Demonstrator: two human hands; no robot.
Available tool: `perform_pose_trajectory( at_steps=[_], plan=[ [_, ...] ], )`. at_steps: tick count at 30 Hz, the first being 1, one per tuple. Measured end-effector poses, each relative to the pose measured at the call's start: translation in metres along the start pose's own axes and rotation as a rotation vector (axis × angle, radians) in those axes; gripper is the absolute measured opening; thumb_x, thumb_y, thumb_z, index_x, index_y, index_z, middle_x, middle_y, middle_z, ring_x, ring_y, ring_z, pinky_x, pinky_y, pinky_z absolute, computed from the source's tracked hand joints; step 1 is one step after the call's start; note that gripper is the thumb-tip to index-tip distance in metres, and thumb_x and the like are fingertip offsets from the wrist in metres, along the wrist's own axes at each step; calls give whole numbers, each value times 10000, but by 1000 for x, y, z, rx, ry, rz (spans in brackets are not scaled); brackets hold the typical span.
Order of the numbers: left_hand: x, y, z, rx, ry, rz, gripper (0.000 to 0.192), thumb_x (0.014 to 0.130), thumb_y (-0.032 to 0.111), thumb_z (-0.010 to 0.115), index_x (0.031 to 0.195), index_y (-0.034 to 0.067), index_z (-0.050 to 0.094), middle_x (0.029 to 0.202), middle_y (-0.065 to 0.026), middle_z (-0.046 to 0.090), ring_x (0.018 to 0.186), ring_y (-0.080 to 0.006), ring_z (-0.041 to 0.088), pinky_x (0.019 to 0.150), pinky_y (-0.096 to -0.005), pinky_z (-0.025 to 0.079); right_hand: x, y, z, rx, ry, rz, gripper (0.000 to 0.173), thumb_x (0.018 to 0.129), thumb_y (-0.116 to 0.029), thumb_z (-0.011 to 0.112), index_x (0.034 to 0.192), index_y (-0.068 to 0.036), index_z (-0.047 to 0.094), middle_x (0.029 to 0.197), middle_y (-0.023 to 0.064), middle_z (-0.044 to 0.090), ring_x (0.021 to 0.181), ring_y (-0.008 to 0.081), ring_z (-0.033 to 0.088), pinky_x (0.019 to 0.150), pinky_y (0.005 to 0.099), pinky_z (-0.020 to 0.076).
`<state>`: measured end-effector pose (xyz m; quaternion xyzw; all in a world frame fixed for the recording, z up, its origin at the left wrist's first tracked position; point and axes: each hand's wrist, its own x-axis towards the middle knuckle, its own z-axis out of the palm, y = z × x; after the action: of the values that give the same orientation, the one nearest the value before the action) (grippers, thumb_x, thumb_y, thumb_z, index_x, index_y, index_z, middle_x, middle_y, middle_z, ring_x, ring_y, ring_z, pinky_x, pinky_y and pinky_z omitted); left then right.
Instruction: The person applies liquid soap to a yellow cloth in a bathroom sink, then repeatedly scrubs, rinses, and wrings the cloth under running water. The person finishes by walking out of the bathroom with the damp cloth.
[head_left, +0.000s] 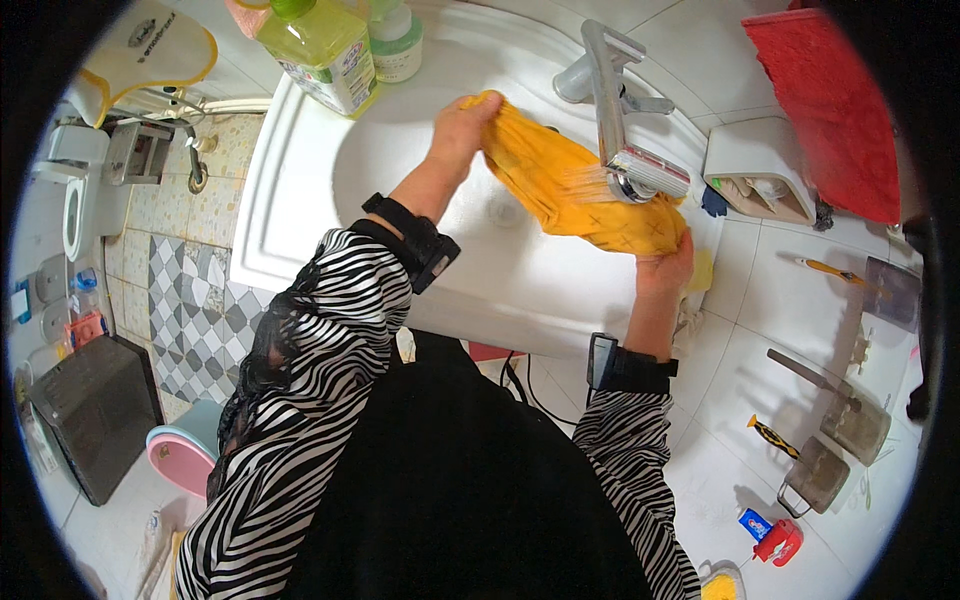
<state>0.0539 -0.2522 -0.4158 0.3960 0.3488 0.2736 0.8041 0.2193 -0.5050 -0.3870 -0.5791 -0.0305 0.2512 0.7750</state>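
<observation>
An orange-yellow cloth is stretched between my two hands above a white washbasin. My left hand grips its upper left end. At the lower right end, my right hand holds the cloth from below, with the fingers partly hidden. Water sprays from the head of a chrome faucet onto the cloth's middle. Dark stitched or printed crosses mark the cloth near my right hand. The basin's drain shows beneath the cloth.
A bottle of yellow-green liquid and a green pump bottle stand on the basin's back left rim. A white bin-like holder and a red towel are at the right. Pink and blue basins lie lower left.
</observation>
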Motion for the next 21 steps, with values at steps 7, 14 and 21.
perform_pose_trajectory(
  at_steps=[7,14,21],
  plan=[
    [5,-17,-27,1012,177,-132,442,738,303,643,1021,-14,517,703,-118,577,535,-203,569,416,-324,455,-7,-14,-5,711,-611,159,476,937,-352,255,1257,-21,375,1293,120,421,1192,296,404,1002,478,286],
    [-42,-80,30,540,-425,-173,406,875,347,475,1171,70,485,1100,-111,553,1025,-215,536,856,-329,433,-31,11,60,568,-15,367,416,925,-310,333,1244,-53,401,1289,97,428,1203,261,374,985,411,303],
    [-63,-75,43,-442,-555,-616,659,869,591,250,1236,70,416,1112,-93,547,1006,-213,544,848,-353,447,-12,27,44,-279,-71,139,465,858,-434,467,1162,-81,460,1143,67,496,1032,222,459,900,418,340]
  ],
)
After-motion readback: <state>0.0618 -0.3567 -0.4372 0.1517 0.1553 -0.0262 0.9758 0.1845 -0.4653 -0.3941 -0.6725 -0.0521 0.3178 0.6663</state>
